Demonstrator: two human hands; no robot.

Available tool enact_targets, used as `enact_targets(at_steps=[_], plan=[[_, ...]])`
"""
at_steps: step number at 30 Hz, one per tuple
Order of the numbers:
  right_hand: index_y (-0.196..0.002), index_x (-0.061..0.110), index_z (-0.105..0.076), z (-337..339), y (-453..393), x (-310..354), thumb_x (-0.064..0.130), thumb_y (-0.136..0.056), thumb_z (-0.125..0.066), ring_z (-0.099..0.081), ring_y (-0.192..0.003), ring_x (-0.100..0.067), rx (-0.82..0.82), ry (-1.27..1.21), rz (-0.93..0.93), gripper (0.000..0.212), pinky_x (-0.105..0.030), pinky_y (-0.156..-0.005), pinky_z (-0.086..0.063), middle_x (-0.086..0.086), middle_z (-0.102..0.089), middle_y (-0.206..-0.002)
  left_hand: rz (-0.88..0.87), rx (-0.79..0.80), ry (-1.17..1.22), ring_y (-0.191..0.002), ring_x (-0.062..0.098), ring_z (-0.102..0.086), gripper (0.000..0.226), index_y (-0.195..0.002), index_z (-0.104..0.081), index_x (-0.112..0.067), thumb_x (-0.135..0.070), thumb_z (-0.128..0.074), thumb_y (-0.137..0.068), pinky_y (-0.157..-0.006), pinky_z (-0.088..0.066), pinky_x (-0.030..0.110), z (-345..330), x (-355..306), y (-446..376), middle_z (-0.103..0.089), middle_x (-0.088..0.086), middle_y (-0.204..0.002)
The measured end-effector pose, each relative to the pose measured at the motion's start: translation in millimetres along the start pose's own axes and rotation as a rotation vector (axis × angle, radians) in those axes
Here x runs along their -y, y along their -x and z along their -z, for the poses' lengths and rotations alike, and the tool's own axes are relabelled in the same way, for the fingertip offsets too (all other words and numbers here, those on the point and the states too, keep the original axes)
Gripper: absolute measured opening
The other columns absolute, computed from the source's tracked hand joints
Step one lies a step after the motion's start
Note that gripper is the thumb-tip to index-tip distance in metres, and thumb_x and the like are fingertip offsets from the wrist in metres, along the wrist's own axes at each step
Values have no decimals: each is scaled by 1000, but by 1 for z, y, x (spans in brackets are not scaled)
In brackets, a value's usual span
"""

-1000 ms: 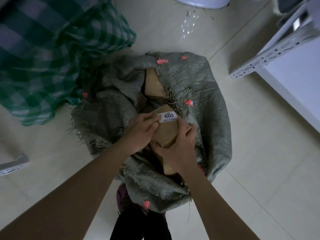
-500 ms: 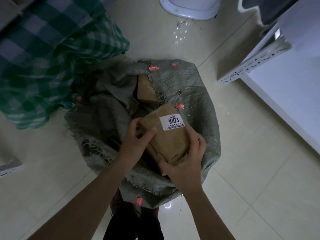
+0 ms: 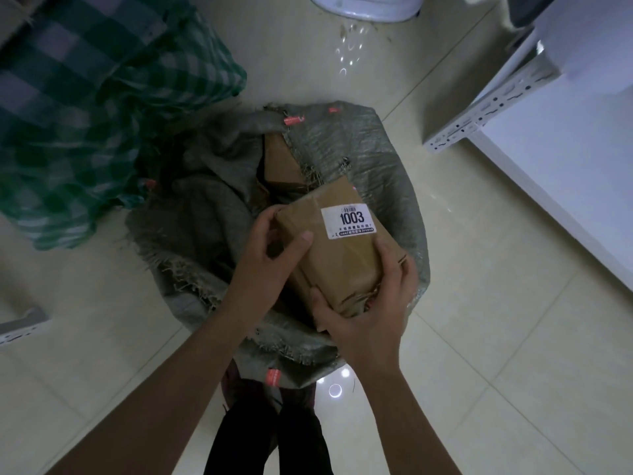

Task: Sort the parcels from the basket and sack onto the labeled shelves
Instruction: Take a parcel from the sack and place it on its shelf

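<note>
You are holding a brown parcel [image 3: 337,248] with both hands, right above the open mouth of the gray sack [image 3: 373,156]. A second ago the parcel was sitting low inside the sack, and now it is up higher and clear of the sack's frayed edge, so it is coming out. Your left hand [image 3: 265,258] is gripping the parcel's left edge, with the thumb lying on top. Your right hand [image 3: 371,323] is cupping the near corner from below, with the fingers curling up the right side. So both grips are holding the parcel, and neither one is free. The white label [image 3: 352,221] on top is facing you, and it is showing the number 1003. That means you can now read where this parcel belongs. Another brown parcel [image 3: 279,159] is waiting deeper in the sack, on the far side of the one you are holding. A white shelf [image 3: 486,111] is standing to the right of the sack. A green checked bag [image 3: 85,108] is lying to the left of the sack. I think the next step is finding the shelf marked for 1003.
</note>
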State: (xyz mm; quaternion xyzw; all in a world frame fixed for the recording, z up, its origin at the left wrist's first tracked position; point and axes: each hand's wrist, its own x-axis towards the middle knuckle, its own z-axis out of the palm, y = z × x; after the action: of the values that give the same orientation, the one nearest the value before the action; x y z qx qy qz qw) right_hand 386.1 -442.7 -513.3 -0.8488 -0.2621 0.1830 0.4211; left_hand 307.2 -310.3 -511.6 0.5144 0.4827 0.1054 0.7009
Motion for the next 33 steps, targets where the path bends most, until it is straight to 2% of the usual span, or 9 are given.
enact_targets(at_steps=[8, 12, 15, 20, 22, 25, 27, 30, 33], plan=[[-136, 23, -37, 7, -27, 39, 53, -61, -73, -38, -124, -14, -105, 35, 87, 89, 3, -95, -25, -17, -38, -136, -123, -65, -1, -116, 9, -56, 63, -127, -48, -38, -62, -62, -70, -100, -48, 43, -1, -38, -12, -59, -7, -127], [-137, 29, -34, 6, -40, 51, 57, -60, -74, -40, -126, -13, -123, 27, 86, 91, -5, -96, -38, -9, -32, -140, -217, -73, -2, -110, 4, -58, 45, -121, -48, -42, -53, -61, -79, -90, -51, 26, -1, -60, -18, -60, -8, -122], [-140, 21, -37, -1, -47, 49, 51, -60, -77, -34, -126, -1, -139, -4, 116, 94, -3, -98, -33, -12, -29, -139, -277, -66, 6, -104, 1, -59, 33, -117, -47, -41, -40, -59, -87, -79, -50, 17, 2, -66, -26, -59, -9, -120], [-142, 20, -33, -20, -39, 12, 46, -59, -76, -29, -120, 9, 7, -40, -28, 97, 1, -95, -27, -5, -26, -135, -123, -27, -81, -114, 10, -56, 50, -114, -47, -43, -56, -63, -69, -97, -48, 35, 5, -27, -40, -58, -4, -124], [-142, 29, -30, -21, -30, -4, 42, -59, -77, -33, -121, -1, 81, -7, -97, 96, -10, -96, -32, 0, -24, -138, -67, 26, -124, -116, 10, -54, 43, -111, -45, -43, -47, -68, -75, -99, -47, 35, 6, -8, -38, -56, -7, -124], [-142, 36, -24, -21, -22, -12, 46, -60, -72, -29, -134, -24, 140, 92, -157, 96, -42, -101, -43, -2, -19, -148, -43, 65, -134, -114, 6, -53, 34, -108, -44, -44, -36, -68, -85, -95, -46, 30, 6, 10, -33, -55, -6, -125], [-142, 32, -22, -19, -28, -6, 56, -61, -63, -18, -143, -36, 121, 251, -133, 94, -58, -106, -37, -12, -12, -156, -54, 43, -150, -118, 10, -51, 40, -117, -44, -40, -40, -66, -83, -98, -45, 31, 1, 11, -34, -52, -2, -131], [-150, 22, -20, -18, -52, 10, 63, -73, -55, -11, -146, -42, 152, 566, 4, 94, -64, -115, -17, -23, -12, -158, -45, 83, -210, -122, 12, -49, 54, -131, -43, -30, -44, -63, -82, -101, -44, 36, -9, 9, -34, -48, -3, -134], [-153, 32, -3, -18, -74, 13, 67, -73, -61, -20, -142, -38, 265, 659, -139, 104, -60, -116, -12, -17, -21, -152, -4, 161, -279, -123, 12, -49, 36, -135, -46, -25, -31, -47, -99, -104, -42, 38, -12, 10, -28, -50, -3, -135]])
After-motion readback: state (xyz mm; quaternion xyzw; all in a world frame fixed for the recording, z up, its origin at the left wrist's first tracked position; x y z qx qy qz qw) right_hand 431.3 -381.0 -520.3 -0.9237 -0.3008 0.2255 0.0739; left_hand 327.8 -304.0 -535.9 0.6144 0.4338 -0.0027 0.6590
